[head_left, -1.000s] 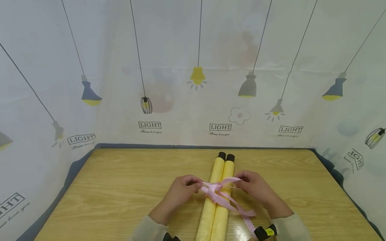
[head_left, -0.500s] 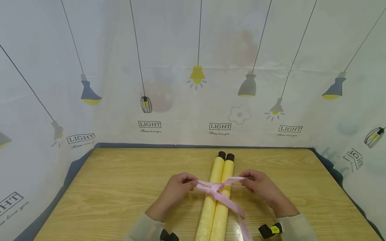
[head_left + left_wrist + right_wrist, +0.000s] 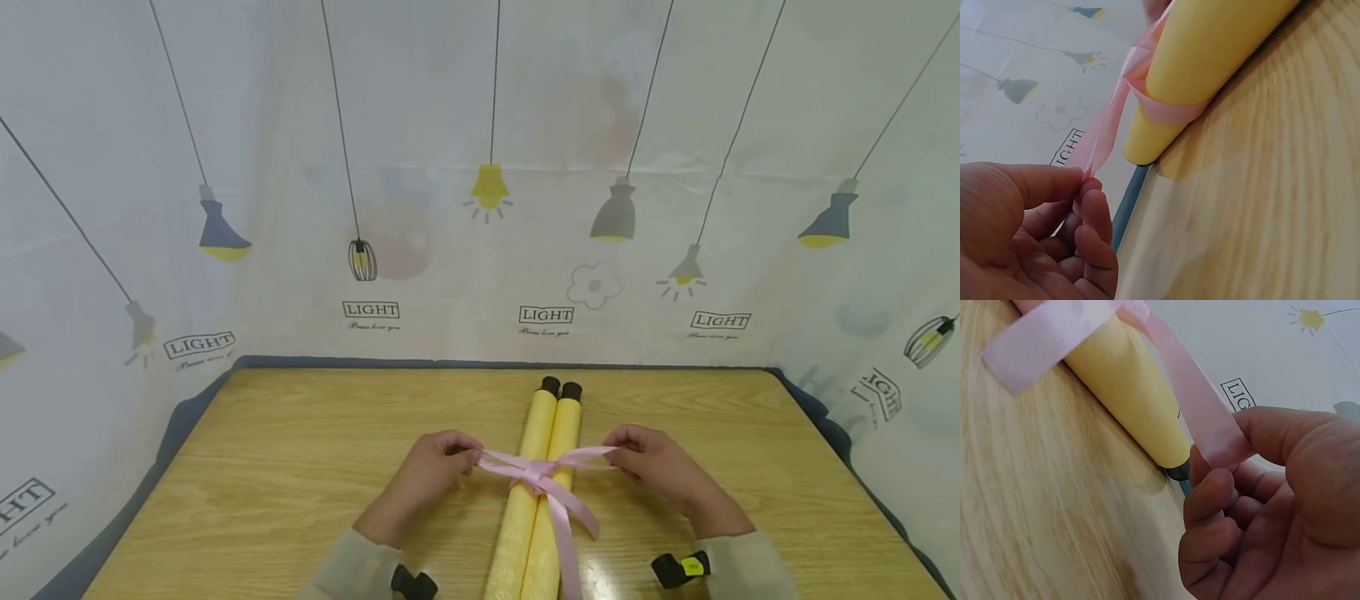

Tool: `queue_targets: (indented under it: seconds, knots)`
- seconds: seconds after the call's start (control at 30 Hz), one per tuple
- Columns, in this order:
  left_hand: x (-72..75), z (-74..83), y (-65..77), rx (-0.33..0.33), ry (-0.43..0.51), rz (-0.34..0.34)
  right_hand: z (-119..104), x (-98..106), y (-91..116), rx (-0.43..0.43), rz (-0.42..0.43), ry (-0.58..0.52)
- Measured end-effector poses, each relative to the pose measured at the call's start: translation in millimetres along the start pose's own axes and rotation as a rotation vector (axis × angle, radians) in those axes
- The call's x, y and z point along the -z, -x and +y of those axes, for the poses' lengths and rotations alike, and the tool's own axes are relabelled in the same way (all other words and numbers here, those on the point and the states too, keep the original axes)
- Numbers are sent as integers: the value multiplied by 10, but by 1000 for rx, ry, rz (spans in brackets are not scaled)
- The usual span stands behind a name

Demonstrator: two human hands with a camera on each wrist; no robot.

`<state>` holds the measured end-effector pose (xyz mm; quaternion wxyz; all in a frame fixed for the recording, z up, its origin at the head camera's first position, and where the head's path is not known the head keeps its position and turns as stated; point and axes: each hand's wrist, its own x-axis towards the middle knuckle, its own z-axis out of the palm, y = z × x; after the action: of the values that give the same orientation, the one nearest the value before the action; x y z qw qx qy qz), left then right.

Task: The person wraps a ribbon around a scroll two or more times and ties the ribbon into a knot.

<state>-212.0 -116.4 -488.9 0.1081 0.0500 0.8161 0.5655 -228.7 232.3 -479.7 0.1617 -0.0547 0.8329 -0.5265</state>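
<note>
Two yellow rolls (image 3: pixel 513 533) with black ends lie side by side on the wooden table. A pink ribbon (image 3: pixel 537 475) goes around both, knotted on top in a bow, its two tails hanging toward the near right. My left hand (image 3: pixel 432 472) pinches the bow's left loop between thumb and forefinger; the left wrist view shows the ribbon (image 3: pixel 1107 128) stretched from the fingertips to the roll. My right hand (image 3: pixel 658 465) pinches the right loop, and the ribbon (image 3: pixel 1194 400) runs taut from it in the right wrist view. Both hands are apart from the rolls.
The wooden table (image 3: pixel 315 433) spreads on both sides of the rolls. A pale cloth (image 3: pixel 450 250) printed with lamps hangs behind and at the sides. Black wrist devices (image 3: pixel 678 570) sit at both sleeves.
Both hands have moved apart, the left one leftward and the right one rightward, pulling the loops longer and the knot tighter. The ribbon tails have shortened and swung leftward.
</note>
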Motion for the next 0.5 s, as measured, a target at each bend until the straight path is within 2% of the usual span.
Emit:
queue_targets:
  seconds: [0.23,0.5]
  knots:
    - [43,-40,-17,11,-23,10,42,41,3,-12,3,38]
    - [89,-74,-26,13,-3,-19,77,69,9,-17,-21,37]
